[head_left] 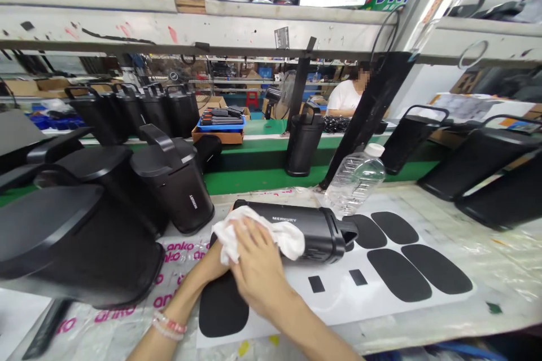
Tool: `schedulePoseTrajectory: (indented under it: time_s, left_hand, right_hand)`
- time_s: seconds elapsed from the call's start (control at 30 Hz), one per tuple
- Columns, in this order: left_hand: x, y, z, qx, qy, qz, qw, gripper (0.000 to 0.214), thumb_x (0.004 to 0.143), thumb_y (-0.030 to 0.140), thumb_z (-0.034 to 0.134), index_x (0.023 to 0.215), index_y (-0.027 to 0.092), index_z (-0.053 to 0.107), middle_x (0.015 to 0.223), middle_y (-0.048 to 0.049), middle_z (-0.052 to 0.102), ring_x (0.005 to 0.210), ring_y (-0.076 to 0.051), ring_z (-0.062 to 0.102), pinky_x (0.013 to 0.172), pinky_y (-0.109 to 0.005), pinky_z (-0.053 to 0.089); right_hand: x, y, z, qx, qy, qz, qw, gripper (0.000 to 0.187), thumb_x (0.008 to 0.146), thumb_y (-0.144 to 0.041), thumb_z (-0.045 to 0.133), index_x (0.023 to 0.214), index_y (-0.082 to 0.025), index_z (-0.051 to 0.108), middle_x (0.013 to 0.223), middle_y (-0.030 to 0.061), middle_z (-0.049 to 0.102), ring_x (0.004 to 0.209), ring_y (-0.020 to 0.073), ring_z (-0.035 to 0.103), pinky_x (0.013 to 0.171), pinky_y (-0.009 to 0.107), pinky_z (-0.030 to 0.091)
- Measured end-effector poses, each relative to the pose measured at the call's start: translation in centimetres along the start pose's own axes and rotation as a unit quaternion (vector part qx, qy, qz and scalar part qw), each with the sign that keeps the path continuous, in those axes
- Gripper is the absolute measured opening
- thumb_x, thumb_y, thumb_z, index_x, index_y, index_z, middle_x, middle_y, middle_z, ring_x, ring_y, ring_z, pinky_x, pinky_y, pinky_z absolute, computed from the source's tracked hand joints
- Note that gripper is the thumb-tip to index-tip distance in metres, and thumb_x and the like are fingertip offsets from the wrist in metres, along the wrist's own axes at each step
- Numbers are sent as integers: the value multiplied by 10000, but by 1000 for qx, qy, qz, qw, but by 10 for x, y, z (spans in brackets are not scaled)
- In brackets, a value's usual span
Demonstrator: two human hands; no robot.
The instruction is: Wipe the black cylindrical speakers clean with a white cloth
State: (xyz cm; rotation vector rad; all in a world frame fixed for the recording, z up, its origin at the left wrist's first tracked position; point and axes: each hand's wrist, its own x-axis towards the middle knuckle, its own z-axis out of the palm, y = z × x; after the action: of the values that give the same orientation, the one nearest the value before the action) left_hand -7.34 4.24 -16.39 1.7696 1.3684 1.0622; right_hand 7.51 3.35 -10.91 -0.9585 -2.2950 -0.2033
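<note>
A black speaker-like case with a handle, marked MERKURY (311, 225), lies on its side on a white sheet (296, 313). My right hand (258, 262) presses a bunched white cloth (292, 240) against the left part of the case, fingers bent over the cloth. Reaching in from the left, my left hand (217, 259) is at the case's left end; its fingers are hidden behind the cloth and my right hand. Black rounded pads (400, 275) and small black squares (316, 284) lie on the sheet, with one large pad (223, 307) below my left wrist.
Similar black cases stand close on the left (173, 180) and at the right (480, 166). A clear plastic bottle (355, 177) stands behind the lying case. A black slanted post (366, 118) rises behind it. A shelf (237, 25) crosses overhead. Beyond the green conveyor (249, 172) sits another person (345, 96).
</note>
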Motion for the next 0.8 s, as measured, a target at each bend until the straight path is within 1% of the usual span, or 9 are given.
schedulePoseTrajectory:
  time_s: [0.13,0.2,0.23,0.3,0.37,0.47,0.53,0.67,0.8]
  left_hand:
    - [7,1,-3,-45,-23,-4,999,937,838,459,630,1521,225,32,1461,-129,428,1325,-272,429,1131,-443,307]
    - [7,2,-3,-51,-23,-16,998,931,834,463,635,1520,240,47,1495,-122,377,1370,-274,363,1155,-446,251]
    - [7,2,-3,-50,-25,-18,998,938,828,463,641,1520,243,46,1508,-119,357,1389,-275,331,1163,-448,229]
    - [6,4,-4,-54,-30,-19,998,967,821,454,651,1520,249,15,1526,-113,326,1406,-270,297,1172,-449,204]
    - [5,6,-5,-68,-33,-14,997,1003,815,439,662,1517,254,-31,1540,-107,301,1404,-259,305,1175,-442,204]
    - [6,14,-6,-104,-40,-12,994,1042,792,439,686,1518,242,-36,1550,-101,286,1409,-256,304,1174,-419,229]
    - [8,21,-6,-159,-15,-31,987,939,818,472,636,1523,228,66,1558,-76,277,1434,-244,253,1187,-391,208]
    - [21,37,-4,-242,91,-95,961,609,910,426,421,1477,234,304,1566,17,253,1459,-195,171,1208,-359,131]
    - [35,48,-6,-252,109,-138,952,599,809,254,423,1407,220,441,1518,41,355,1426,-216,277,1192,-384,206]
  right_hand:
    - [-19,61,-34,-67,20,140,988,435,976,-251,318,1263,-52,579,1332,133,551,1251,323,454,1063,468,281]
    - [-30,94,-58,-40,12,219,975,385,940,-259,351,1044,-96,683,1291,160,578,1239,359,455,1065,517,244]
    - [-37,110,-70,-3,21,292,956,337,901,-288,404,908,-120,696,1219,173,618,1202,372,478,1055,526,244]
    - [-48,137,-87,90,69,481,869,293,794,-405,535,651,-163,621,909,181,684,1026,370,557,978,499,325]
    - [-57,157,-92,153,107,581,792,333,689,-494,592,558,-191,547,653,128,626,800,316,580,808,436,422]
    - [-63,169,-76,239,160,601,746,353,638,-549,547,602,-198,520,537,29,529,553,198,496,544,328,415]
    - [-62,169,-59,297,221,600,709,335,646,-547,483,643,-212,471,522,-20,466,476,150,428,450,288,371]
    - [-59,166,-38,361,316,597,642,263,619,-471,497,661,-219,437,519,-57,391,447,117,372,382,258,321]
    - [-60,169,-38,391,349,590,614,236,591,-408,569,645,-194,485,532,-50,434,476,107,389,398,241,333]
